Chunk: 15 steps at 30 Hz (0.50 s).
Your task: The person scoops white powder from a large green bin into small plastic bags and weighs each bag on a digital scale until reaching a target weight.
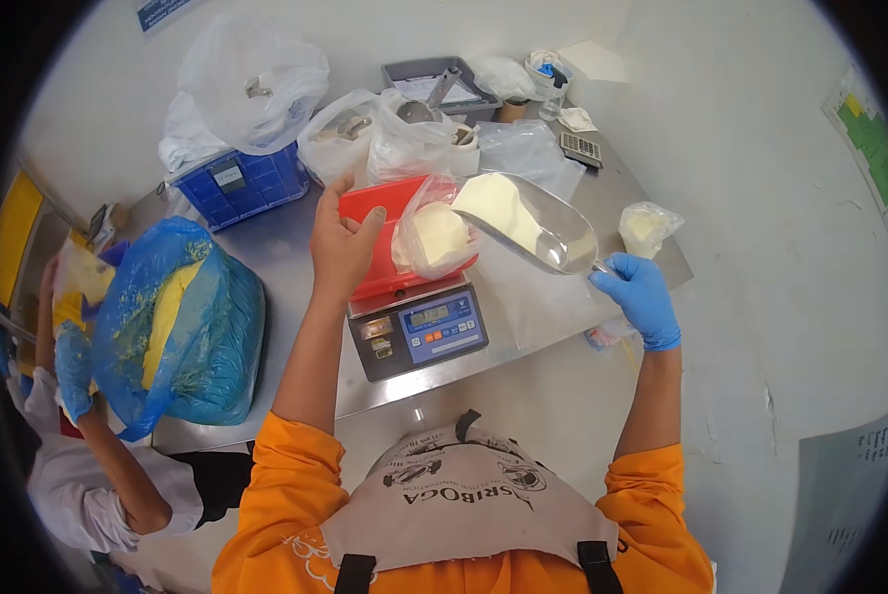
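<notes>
On a grey steel table [284, 255], a black digital scale [419, 330] bears a red plastic tray [394, 198]. At right, a rounded metal scoop [573, 238] of pale-yellow powder [511, 211] is clasped by the blue-gloved right hand [642, 300]. The bare left hand [343, 246], half open, holding nothing visible, is at the tray's left. A clear plastic bag [440, 240] sits inside.

The scoop [569, 238] is smooth, shiny metal, the red tray [390, 201] glossy plastic, the table [284, 252] satiny metal.
</notes>
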{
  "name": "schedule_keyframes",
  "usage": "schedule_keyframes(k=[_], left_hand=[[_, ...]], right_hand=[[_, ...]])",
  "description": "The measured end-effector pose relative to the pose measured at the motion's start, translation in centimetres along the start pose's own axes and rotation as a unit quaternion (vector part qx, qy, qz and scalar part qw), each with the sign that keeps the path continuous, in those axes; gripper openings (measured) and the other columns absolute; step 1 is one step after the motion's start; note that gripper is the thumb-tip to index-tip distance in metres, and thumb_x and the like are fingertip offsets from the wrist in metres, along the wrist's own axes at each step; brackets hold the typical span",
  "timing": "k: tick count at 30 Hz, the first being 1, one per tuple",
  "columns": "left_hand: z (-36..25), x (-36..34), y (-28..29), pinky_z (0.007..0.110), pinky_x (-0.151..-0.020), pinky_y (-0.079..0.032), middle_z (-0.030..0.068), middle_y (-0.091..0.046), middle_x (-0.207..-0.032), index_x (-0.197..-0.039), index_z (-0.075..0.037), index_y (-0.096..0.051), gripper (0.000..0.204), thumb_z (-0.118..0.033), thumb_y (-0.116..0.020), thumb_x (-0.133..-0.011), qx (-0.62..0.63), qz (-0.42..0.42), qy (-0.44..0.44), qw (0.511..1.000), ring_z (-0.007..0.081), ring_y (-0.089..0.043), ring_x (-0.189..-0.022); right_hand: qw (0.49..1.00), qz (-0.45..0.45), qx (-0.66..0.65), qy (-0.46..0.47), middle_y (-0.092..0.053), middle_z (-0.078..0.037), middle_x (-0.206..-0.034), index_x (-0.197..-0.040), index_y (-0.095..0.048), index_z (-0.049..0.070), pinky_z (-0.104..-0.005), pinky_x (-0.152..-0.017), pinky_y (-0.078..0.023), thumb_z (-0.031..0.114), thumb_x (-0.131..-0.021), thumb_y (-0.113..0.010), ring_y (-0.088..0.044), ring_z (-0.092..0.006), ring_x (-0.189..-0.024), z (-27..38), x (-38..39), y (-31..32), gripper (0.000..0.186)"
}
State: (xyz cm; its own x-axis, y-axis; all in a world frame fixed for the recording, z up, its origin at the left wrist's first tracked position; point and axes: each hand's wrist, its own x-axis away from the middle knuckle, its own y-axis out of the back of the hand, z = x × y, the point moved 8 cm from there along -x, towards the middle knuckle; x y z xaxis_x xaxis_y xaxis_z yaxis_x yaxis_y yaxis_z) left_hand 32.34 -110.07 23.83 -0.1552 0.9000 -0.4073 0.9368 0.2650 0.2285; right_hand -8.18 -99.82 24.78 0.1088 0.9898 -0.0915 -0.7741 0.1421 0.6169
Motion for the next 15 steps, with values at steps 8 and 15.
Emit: schedule_keyframes(k=[8,15], left_hand=[[2.2,0.6,0.0,0.024,-0.06,-0.047,0.0126,-0.059,-0.131,-0.136,0.003,-0.05,0.06,-0.01,-0.074,-0.083,0.037,0.009,0.016,0.999,0.0061,-0.051,-0.06],[2.3,0.9,-1.6,0.023,-0.06,-0.046,0.0107,-0.065,-0.113,-0.135,0.002,-0.051,0.057,-0.008,-0.072,-0.084,0.047,-0.009,0.009,0.999,0.0055,-0.05,-0.06]], right_hand=[[0.999,-0.023,0.036,0.01,-0.051,-0.005,-0.062,-0.075,-0.064,-0.003,-0.0306,-0.057,-0.04,0.026,-0.08,-0.074,-0.045,-0.0108,-0.06,2.2,1.0,2.1,0.032],[0.907,-0.046,0.356,0.221,-0.067,-0.013,-0.073,-0.076,-0.07,0.007,-0.0403,-0.063,-0.049,0.031,-0.077,-0.074,-0.063,-0.0306,-0.067,12.5,-2.5,0.6,0.024]])
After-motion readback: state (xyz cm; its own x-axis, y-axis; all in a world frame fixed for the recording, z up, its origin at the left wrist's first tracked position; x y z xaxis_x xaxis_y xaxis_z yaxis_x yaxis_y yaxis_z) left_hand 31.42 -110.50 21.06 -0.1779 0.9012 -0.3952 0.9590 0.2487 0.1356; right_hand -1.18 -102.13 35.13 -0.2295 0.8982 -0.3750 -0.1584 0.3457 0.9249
